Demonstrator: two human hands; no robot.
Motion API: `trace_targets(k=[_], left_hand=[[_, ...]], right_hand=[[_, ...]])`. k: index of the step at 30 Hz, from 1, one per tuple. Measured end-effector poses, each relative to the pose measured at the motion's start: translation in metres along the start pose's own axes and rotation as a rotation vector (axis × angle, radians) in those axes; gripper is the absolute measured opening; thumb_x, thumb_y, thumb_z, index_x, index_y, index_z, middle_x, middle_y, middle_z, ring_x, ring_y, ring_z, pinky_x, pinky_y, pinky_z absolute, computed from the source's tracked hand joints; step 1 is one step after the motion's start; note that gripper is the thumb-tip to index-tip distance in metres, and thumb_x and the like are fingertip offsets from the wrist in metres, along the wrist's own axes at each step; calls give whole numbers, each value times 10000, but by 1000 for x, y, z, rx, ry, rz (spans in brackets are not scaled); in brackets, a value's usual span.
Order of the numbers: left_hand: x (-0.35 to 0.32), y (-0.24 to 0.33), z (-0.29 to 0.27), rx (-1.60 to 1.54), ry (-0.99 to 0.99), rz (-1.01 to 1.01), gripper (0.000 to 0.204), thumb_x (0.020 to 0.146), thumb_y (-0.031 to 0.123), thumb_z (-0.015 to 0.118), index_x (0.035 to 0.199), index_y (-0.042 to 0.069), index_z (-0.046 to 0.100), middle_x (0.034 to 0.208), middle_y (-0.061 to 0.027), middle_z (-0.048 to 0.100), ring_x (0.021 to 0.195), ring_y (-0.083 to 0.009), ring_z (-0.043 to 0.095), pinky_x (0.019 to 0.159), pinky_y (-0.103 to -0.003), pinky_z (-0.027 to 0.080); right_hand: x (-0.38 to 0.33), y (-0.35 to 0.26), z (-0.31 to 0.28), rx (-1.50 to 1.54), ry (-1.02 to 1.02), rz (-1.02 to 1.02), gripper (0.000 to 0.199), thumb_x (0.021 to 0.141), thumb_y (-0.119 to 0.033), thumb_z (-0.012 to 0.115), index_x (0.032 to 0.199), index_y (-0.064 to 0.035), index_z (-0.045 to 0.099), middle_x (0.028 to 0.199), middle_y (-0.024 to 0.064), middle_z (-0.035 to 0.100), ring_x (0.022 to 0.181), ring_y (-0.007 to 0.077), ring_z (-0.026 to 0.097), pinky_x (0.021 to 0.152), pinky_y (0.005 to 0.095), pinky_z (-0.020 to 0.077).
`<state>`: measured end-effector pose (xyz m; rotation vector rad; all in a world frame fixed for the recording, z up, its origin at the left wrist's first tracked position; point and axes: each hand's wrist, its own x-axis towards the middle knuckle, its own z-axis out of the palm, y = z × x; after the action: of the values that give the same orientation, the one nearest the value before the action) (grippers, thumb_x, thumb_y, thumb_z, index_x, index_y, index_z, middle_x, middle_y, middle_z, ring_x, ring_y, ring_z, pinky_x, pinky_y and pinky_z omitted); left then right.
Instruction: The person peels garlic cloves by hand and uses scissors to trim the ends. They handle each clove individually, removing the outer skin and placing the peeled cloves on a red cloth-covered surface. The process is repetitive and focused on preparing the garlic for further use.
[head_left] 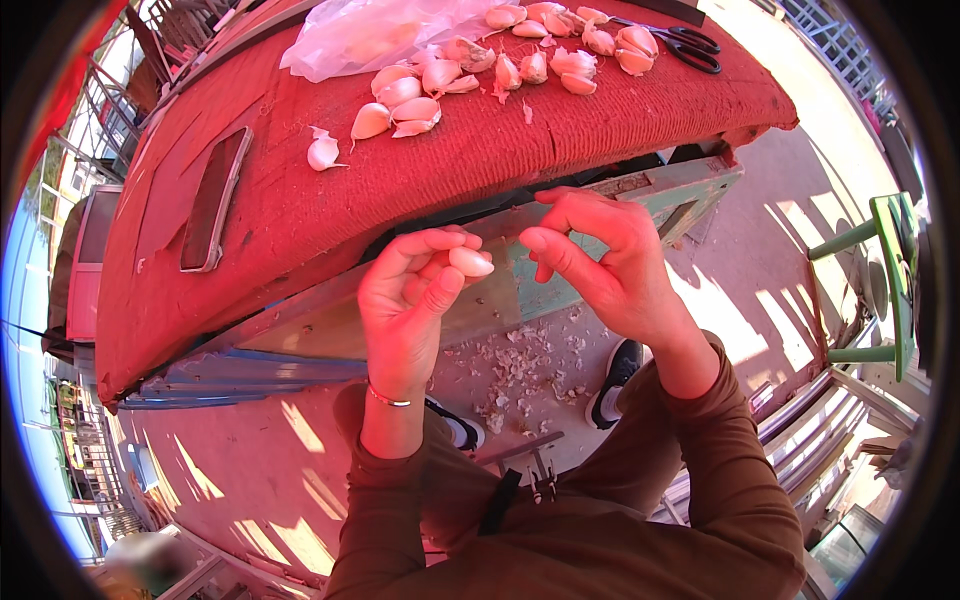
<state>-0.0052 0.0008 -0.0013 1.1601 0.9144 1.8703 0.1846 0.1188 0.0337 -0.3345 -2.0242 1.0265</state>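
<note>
My left hand (415,300) pinches a smooth, pale, peeled garlic clove (470,262) between thumb and fingertips, just off the table's near edge. To the right, apart from the clove, my right hand (605,255) hangs with bent fingers. Its thumb and forefinger are apart, and nothing shows between them. Several unpeeled garlic cloves (437,76) are strewn across the red-covered table (290,225) beyond my hands. One garlic clove (323,150) lies a little apart on the left.
Flat on the table's left rests a phone (215,200). At the back are a crumpled plastic bag (370,40) and dark-handled scissors (690,47). Papery garlic skins (515,375) litter the floor between my shoes. A green stool (880,275) lies tipped at the right.
</note>
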Motion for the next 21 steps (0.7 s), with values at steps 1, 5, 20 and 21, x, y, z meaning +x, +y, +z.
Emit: trace_targets(k=[1,5,20,21], left_hand=[[0,0,0,-9,2,-3,268,982,78,696,1211,-44,628,1198,-161,688,1044,-207,699,947,-354,556],[0,1,1,7,-1,8,244,987,68,688,1193,-49,632,1128,-149,707,1012,-202,704,920,-349,570],[-3,6,12,179,88,-28,150,985,30,687,1101,-60,657,931,-101,727,838,-143,690,794,-292,578],[-3,5,12,179,81,-22,151,985,31,688,1102,-60,658,932,-102,729,834,-139,688,785,-289,576]], right_hand=[[1,-8,4,47,43,19,92,874,-23,749,845,-17,662,885,89,705,753,223,667,702,326,514],[3,0,4,-61,51,-202,102,852,1,748,924,-24,681,838,72,689,758,220,680,710,333,526],[2,0,8,52,-115,-172,222,775,92,679,948,-46,690,1071,108,661,995,254,669,865,346,522],[2,0,7,56,-115,-170,226,770,95,672,947,-45,686,1068,109,662,994,256,668,865,350,521]])
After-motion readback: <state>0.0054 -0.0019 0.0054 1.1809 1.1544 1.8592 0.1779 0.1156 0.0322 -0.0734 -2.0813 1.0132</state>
